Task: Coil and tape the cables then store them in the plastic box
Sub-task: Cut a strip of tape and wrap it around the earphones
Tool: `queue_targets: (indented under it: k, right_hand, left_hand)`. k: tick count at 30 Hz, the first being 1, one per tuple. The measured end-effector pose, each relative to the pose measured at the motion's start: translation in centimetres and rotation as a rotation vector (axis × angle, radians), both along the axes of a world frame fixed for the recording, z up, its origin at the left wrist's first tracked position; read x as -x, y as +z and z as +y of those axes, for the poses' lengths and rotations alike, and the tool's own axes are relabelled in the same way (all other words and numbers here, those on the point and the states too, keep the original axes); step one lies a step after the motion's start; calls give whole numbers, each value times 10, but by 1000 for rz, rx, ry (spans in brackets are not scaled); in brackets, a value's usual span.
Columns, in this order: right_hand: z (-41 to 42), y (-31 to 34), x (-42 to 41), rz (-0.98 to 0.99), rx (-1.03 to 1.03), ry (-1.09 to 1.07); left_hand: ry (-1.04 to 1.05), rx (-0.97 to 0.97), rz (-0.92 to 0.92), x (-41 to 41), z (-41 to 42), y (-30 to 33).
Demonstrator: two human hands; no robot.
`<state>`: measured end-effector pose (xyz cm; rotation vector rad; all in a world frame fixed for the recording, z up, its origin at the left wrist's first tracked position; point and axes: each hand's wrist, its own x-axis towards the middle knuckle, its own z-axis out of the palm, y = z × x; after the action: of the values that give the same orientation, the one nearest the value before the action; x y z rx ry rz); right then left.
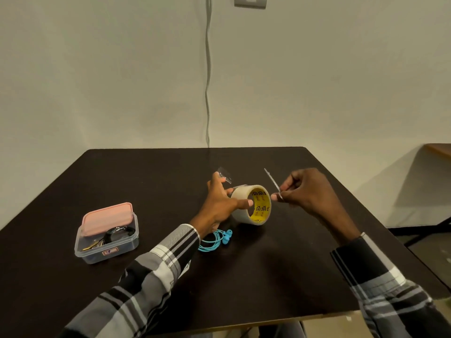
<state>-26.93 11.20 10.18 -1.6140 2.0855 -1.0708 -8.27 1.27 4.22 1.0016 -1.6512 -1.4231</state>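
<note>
A roll of clear tape (244, 211) with a yellow core stands on edge at the middle of the dark table (268, 269). My left hand (220, 203) holds the roll, thumb at the core's rim, and a small cut piece of clear tape (225, 175) sticks to a raised fingertip. My right hand (305, 191) pinches a thin metal blade (272, 182), just right of the roll. A coiled turquoise earphone cable (214, 240) lies on the table under my left wrist. The clear plastic box (107, 247) sits at the left, with dark cables inside.
A pink lid (107, 219) rests askew on the box, covering its far half. A grey cable (208, 81) hangs down the wall behind the table. Another table's corner (439, 150) shows at the far right.
</note>
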Motion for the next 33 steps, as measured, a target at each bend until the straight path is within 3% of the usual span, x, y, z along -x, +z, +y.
queue_targets:
  k: [4, 8, 15, 19, 26, 33]
  right_hand:
    - [2, -22, -5, -28, -13, -8]
    - [-5, -33, -7, -32, 5, -28]
    - [-28, -45, -7, 148, 5, -160]
    - [-41, -51, -8, 225, -94, -161]
    - [-53, -56, -9, 325, -257, -139]
    - [-58, -46, -15, 471, -342, -113]
  left_hand:
    - [-59, -161, 71, 13, -8, -8]
    - [-103, -204, 11, 20, -12, -11]
    - [-108, -227, -41, 29, -11, -18]
    - [-100, -192, -93, 26, -11, -14]
    - [-100, 58, -323, 14, -18, -13]
    - [-76, 54, -239, 5, -19, -14]
